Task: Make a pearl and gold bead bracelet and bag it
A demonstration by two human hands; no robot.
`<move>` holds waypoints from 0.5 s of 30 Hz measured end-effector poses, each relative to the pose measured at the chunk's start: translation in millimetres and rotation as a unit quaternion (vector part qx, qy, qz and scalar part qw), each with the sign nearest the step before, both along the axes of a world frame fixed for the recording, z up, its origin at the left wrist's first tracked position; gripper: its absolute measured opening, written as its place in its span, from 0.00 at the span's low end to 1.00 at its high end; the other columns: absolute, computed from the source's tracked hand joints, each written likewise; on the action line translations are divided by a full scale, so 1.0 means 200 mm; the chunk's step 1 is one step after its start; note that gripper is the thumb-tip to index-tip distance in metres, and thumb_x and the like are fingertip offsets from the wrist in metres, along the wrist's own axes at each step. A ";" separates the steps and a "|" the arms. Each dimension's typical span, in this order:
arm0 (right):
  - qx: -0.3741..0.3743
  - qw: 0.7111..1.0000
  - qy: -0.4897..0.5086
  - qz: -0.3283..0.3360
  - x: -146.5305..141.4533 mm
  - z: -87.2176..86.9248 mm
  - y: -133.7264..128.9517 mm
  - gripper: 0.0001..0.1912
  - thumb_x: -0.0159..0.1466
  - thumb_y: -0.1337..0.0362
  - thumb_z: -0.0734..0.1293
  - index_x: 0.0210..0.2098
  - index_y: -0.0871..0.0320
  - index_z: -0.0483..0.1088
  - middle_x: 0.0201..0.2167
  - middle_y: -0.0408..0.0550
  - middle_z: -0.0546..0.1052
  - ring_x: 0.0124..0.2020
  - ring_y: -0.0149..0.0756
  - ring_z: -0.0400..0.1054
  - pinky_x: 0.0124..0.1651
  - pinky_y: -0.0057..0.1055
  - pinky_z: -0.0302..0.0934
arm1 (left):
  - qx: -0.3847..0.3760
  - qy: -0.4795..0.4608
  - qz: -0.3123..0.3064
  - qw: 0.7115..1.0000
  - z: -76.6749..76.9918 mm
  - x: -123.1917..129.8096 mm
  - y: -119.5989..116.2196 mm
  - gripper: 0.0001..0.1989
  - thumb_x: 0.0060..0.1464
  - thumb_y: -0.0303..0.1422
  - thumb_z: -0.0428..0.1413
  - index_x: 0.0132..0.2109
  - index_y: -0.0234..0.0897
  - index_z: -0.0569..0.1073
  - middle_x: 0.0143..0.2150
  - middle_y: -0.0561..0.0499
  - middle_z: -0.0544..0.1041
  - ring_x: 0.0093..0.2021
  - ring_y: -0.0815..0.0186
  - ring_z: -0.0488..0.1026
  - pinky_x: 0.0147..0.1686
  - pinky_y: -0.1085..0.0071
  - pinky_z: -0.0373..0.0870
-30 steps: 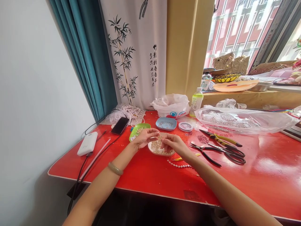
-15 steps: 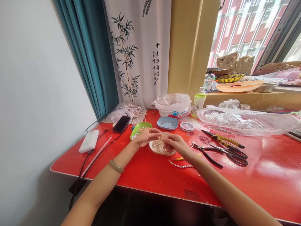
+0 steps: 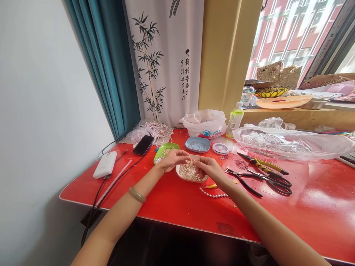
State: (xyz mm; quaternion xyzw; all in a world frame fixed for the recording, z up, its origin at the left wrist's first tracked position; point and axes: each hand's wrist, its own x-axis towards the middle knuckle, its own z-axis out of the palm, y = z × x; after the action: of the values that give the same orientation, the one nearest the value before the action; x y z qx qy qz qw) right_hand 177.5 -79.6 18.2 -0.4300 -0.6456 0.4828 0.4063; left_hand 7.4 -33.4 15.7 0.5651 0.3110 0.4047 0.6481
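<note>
Two vertical columns of black brush characters are borne by the white bamboo-patterned cloth curtain, with 竹影 readable at the top of the right column. An "A" is shown on the label of the clear plastic bottle by the window. The marks on the white rectangular power bank cannot be read surely.

left grip, right grip: contents too small | bead tray: part-hidden

A smooth, rounded bangle, seemingly grey-green at this small size, rings the bare left forearm.
</note>
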 end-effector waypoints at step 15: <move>0.046 0.998 -0.046 -0.024 0.00 0.00 -0.01 0.10 0.54 0.62 0.59 0.27 0.60 0.68 0.11 0.38 0.64 0.12 0.23 0.56 0.15 0.21 0.51 | 0.042 0.042 -0.013 0.998 -0.01 0.01 -0.02 0.12 0.34 0.33 0.63 0.28 0.30 0.73 0.25 0.51 0.72 0.28 0.73 0.67 0.32 0.73 0.62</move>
State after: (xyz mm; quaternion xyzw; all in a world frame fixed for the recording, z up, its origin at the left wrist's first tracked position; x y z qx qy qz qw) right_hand 177.7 -82.0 18.0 -0.4480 -0.6748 0.4219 0.4073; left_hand 9.8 -37.4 14.5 0.6121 0.3137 0.3849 0.6155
